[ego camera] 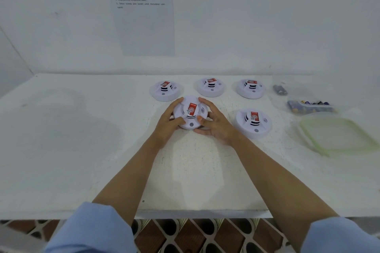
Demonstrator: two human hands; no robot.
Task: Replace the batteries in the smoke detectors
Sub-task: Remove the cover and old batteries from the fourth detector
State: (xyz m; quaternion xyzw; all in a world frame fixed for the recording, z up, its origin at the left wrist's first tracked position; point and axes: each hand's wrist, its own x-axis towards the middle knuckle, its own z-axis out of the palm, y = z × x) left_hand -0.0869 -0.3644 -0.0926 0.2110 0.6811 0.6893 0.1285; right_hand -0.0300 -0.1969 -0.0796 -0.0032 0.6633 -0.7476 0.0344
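Note:
A round white smoke detector [190,116] with a red label on top sits at the middle of the white table [82,150]. My left hand [170,121] grips its left side and my right hand [213,123] grips its right side, thumbs on the top face. Three more detectors stand in a row behind: one on the left [165,91], one in the middle [211,87], one on the right [250,88]. Another detector [253,122] lies just right of my right hand. All stand face up with labels showing.
A clear tub of batteries [310,107] and a clear bag with dark batteries [279,90] lie at the far right. A translucent green-rimmed lid [337,135] rests at the right edge. A printed instruction sheet [141,6] hangs on the wall behind.

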